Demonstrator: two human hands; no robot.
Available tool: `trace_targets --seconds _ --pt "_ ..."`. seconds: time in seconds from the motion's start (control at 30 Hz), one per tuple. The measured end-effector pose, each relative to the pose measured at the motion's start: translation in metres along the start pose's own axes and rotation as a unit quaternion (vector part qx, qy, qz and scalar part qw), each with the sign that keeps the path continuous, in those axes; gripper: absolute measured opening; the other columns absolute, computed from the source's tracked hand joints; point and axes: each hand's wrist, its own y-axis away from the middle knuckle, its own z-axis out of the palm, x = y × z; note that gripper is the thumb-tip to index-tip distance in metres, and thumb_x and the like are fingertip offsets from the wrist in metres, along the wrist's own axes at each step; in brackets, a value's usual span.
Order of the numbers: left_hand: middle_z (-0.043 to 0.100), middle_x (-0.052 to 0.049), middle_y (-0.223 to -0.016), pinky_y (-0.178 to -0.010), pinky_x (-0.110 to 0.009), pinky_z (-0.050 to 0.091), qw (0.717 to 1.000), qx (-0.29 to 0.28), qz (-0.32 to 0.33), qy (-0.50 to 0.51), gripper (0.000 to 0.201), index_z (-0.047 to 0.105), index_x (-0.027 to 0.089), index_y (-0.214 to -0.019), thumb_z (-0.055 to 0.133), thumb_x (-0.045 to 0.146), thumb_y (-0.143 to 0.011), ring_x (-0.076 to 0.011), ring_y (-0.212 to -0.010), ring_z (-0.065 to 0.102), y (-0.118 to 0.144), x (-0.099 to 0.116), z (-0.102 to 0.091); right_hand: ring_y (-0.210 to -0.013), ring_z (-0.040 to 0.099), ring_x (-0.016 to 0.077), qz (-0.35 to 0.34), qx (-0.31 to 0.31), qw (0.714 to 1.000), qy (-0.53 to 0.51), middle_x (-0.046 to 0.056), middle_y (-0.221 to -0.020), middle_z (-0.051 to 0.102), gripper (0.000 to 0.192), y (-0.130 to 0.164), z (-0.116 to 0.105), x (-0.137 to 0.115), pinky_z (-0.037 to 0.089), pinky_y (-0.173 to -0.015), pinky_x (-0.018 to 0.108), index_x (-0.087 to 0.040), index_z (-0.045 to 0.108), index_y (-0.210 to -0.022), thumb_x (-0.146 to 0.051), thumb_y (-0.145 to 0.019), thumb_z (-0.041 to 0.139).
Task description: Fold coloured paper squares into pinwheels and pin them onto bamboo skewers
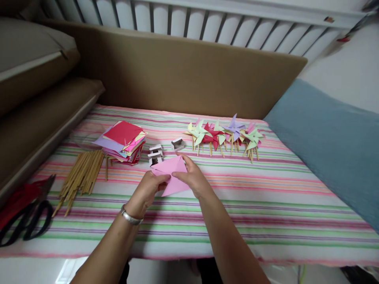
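A piece of pink paper (174,186), with slits or folds in it, is held up between both hands over the striped cloth. My left hand (151,185) grips its left side, thumb on top near the middle. From the other side my right hand (194,177) pinches it, thumb lying near the centre and fingers at the upper right edge. Just beyond the paper stand small open white boxes (177,144) with dark contents. Farther right lies a row of finished paper pinwheels (211,136) on sticks, in green, red, purple, pink and yellow.
Left of the hands are a stack of coloured paper squares (122,134) and a bundle of thin wooden sticks (83,171). Black-handled scissors (38,217) rest at the near left by something red. A brown board (177,75) closes off the back; a blue panel (325,142) stands right.
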Motion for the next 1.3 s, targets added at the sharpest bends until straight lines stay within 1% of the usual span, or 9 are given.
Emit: trace_targets --seconds 0.27,0.37,0.47,0.6,0.7,0.77,0.87,1.03,1.3 --pt "0.071 -0.006 -0.069 -0.065 -0.024 0.047 0.996 -0.043 0.009 0.076 0.029 0.07 0.009 -0.082 0.077 0.023 -0.057 -0.0145 -0.065 0.062 -0.006 -0.007 0.0 -0.087 0.062 0.0181 -0.013 0.01 0.995 -0.095 0.0 -0.096 0.065 0.059 -0.002 0.006 0.007 0.049 -0.075 0.03 -0.025 0.05 -0.114 -0.016 -0.06 0.07" --pt "0.069 -0.004 -0.064 -0.062 -0.023 0.045 0.995 -0.011 0.019 0.093 0.025 0.07 0.01 -0.076 0.077 0.021 -0.055 -0.0124 -0.06 0.06 -0.01 -0.008 -0.002 -0.08 0.063 0.0173 -0.007 0.017 0.996 -0.087 -0.001 -0.087 0.066 0.059 -0.001 0.008 0.006 0.05 -0.072 0.03 -0.024 0.049 -0.117 -0.022 -0.062 0.071" --pt "0.066 -0.001 -0.058 -0.055 -0.022 0.042 0.994 0.047 0.029 0.096 0.026 0.069 0.011 -0.072 0.079 0.02 -0.05 -0.0107 -0.053 0.056 -0.012 -0.001 -0.008 -0.072 0.062 0.0172 -0.021 0.057 0.998 -0.013 -0.001 -0.077 0.065 0.057 0.0 0.005 0.006 0.05 -0.066 0.031 -0.022 0.048 -0.122 -0.031 -0.068 0.066" --pt "0.066 -0.001 -0.056 -0.052 -0.022 0.041 0.987 0.088 0.065 0.116 0.023 0.067 0.011 -0.064 0.079 0.018 -0.045 -0.0106 -0.052 0.055 -0.013 0.013 -0.021 -0.084 0.061 0.0181 -0.149 0.085 0.975 0.142 0.004 -0.092 0.064 0.034 0.001 -0.002 0.007 0.049 -0.078 0.034 -0.022 0.06 -0.109 -0.025 -0.076 0.059" --pt "0.066 -0.001 -0.056 -0.051 -0.02 0.04 0.983 0.099 0.079 0.134 0.021 0.065 0.011 -0.061 0.078 0.018 -0.046 -0.0098 -0.051 0.055 -0.013 0.019 -0.029 -0.107 0.054 0.0209 -0.257 0.019 0.93 0.262 0.006 -0.115 0.059 0.026 0.004 -0.003 0.008 0.042 -0.094 0.038 -0.026 0.064 -0.101 -0.018 -0.078 0.056" --pt "0.067 -0.001 -0.058 -0.052 -0.02 0.041 0.982 0.099 0.083 0.141 0.022 0.066 0.011 -0.063 0.078 0.018 -0.046 -0.0095 -0.052 0.056 -0.013 0.021 -0.032 -0.121 0.045 0.0219 -0.291 -0.026 0.904 0.312 0.005 -0.13 0.049 0.026 0.007 -0.002 0.008 0.036 -0.101 0.039 -0.027 0.065 -0.1 -0.016 -0.08 0.053" --pt "0.068 -0.002 -0.061 -0.053 -0.021 0.042 0.984 0.087 0.081 0.132 0.025 0.068 0.011 -0.067 0.078 0.018 -0.046 -0.0106 -0.054 0.057 -0.012 0.023 -0.033 -0.127 0.038 0.0227 -0.298 -0.045 0.889 0.345 0.005 -0.14 0.039 0.022 0.009 0.001 0.008 0.034 -0.102 0.041 -0.027 0.065 -0.095 -0.015 -0.08 0.053" --pt "0.066 -0.003 -0.056 -0.051 -0.023 0.041 0.993 0.07 0.071 0.071 0.026 0.069 0.01 -0.069 0.077 0.02 -0.046 -0.0122 -0.051 0.056 -0.011 0.023 -0.03 -0.129 0.035 0.0235 -0.312 -0.038 0.876 0.364 0.004 -0.139 0.042 0.014 0.009 0.002 0.005 0.029 -0.105 0.043 -0.025 0.067 -0.08 -0.016 -0.08 0.055" --pt "0.068 -0.005 -0.062 -0.053 -0.023 0.041 0.996 0.056 0.066 0.002 0.024 0.069 0.01 -0.068 0.076 0.021 -0.049 -0.0132 -0.052 0.057 -0.011 0.01 -0.021 -0.135 0.023 0.0245 -0.242 0.006 0.917 0.318 0.003 -0.143 0.035 0.005 0.011 0.01 0.004 0.022 -0.107 0.047 -0.024 0.066 -0.075 -0.023 -0.075 0.062"
